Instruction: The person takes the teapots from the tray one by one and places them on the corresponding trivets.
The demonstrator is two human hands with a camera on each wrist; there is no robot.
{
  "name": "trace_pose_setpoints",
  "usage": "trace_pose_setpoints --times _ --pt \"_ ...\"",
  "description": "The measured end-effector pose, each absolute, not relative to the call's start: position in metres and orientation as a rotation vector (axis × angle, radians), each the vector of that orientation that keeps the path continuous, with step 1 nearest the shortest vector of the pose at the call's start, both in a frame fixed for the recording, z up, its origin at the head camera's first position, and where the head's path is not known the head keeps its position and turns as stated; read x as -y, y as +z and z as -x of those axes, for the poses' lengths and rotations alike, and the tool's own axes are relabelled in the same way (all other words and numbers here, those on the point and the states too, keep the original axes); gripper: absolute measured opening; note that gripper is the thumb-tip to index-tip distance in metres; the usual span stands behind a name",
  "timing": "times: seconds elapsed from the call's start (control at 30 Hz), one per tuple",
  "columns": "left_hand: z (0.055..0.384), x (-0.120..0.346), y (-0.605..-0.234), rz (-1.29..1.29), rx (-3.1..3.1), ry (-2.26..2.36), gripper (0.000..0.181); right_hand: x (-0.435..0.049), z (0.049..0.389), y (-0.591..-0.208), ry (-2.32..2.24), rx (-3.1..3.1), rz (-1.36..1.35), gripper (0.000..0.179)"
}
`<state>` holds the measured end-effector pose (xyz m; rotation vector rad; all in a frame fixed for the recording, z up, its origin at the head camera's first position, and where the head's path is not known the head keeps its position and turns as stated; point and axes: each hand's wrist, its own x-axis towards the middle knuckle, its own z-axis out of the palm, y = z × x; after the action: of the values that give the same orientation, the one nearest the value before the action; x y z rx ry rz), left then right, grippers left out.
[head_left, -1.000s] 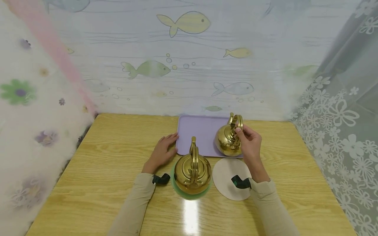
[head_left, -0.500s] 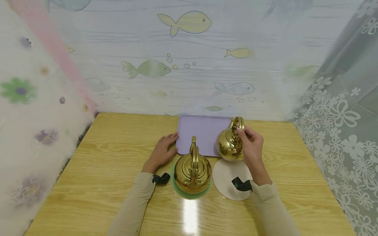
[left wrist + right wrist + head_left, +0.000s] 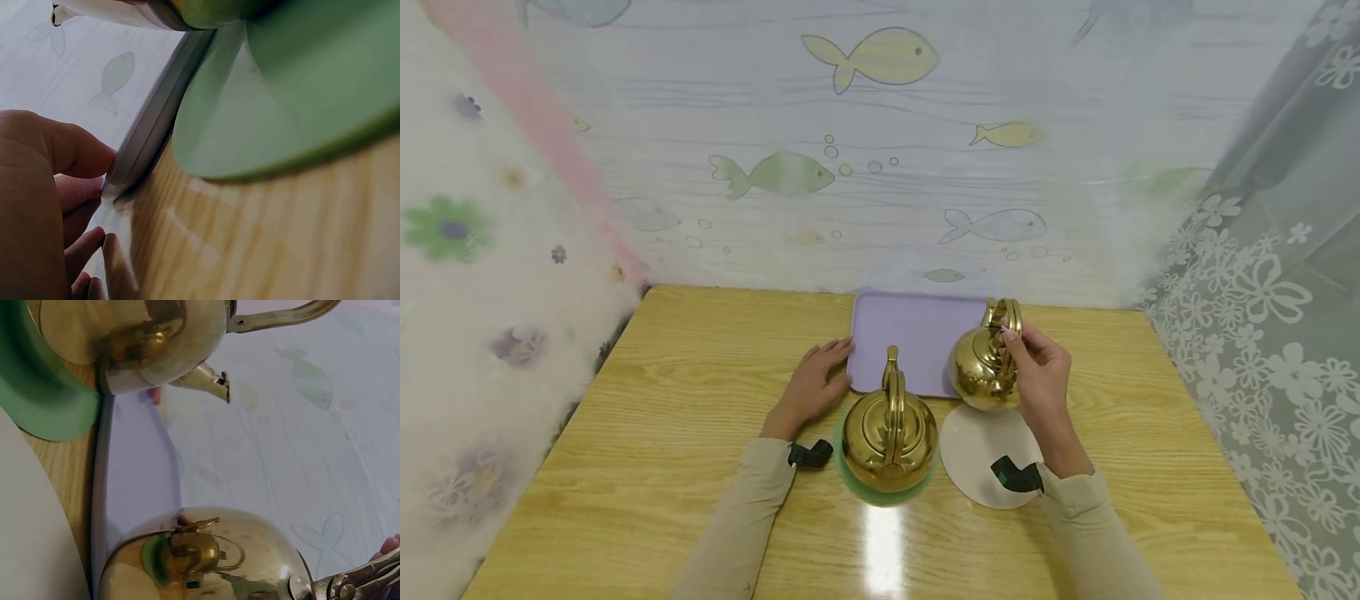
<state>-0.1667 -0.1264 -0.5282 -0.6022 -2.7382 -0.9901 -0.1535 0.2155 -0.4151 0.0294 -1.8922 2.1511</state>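
My right hand (image 3: pixel 1042 375) grips the arched handle of a gold kettle (image 3: pixel 979 375), which overlaps the front right part of the lilac tray (image 3: pixel 901 342) and the far edge of the white round mat (image 3: pixel 988 467). In the right wrist view this kettle (image 3: pixel 206 562) fills the bottom, fingertips (image 3: pixel 390 544) just showing behind its handle. My left hand (image 3: pixel 808 387) touches the tray's left edge with its fingers fairly straight; in the left wrist view the thumb (image 3: pixel 81 150) meets the tray rim (image 3: pixel 140 131). Between my hands a second gold kettle (image 3: pixel 889 442) stands on a green round mat (image 3: pixel 886 498).
A wooden table (image 3: pixel 700 358) lies under everything. A wall covering with printed fish (image 3: pixel 880 150) rises right behind the tray. White floral lace (image 3: pixel 1262 375) hangs along the right side, and a flower-patterned cloth (image 3: pixel 512 292) along the left.
My right hand has brought its kettle slightly toward me and to the right, from over the tray to its front edge. The left hand and second kettle have stayed in place.
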Motion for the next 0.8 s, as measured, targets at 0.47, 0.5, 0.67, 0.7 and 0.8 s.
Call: trace_pose_setpoints --times 0.47,0.5,0.67,0.7,0.8 --pt "0.167 0.125 -0.531 0.611 2.649 -0.995 0.060 -0.219 0.147 -0.418 2.187 1.850 -0.087 0.031" --pt "0.167 0.125 -0.531 0.610 2.657 -0.995 0.060 -0.219 0.147 -0.417 2.190 1.848 -0.093 0.031" --pt "0.167 0.126 -0.530 0.598 2.715 -0.996 0.061 -0.220 0.141 -0.417 2.206 1.850 -0.085 0.031" --pt "0.168 0.127 -0.531 0.596 2.724 -0.986 0.061 -0.220 0.141 -0.417 2.209 1.846 -0.083 0.031" --pt "0.169 0.127 -0.531 0.596 2.731 -0.968 0.061 -0.221 0.139 -0.418 2.215 1.825 -0.081 0.031"
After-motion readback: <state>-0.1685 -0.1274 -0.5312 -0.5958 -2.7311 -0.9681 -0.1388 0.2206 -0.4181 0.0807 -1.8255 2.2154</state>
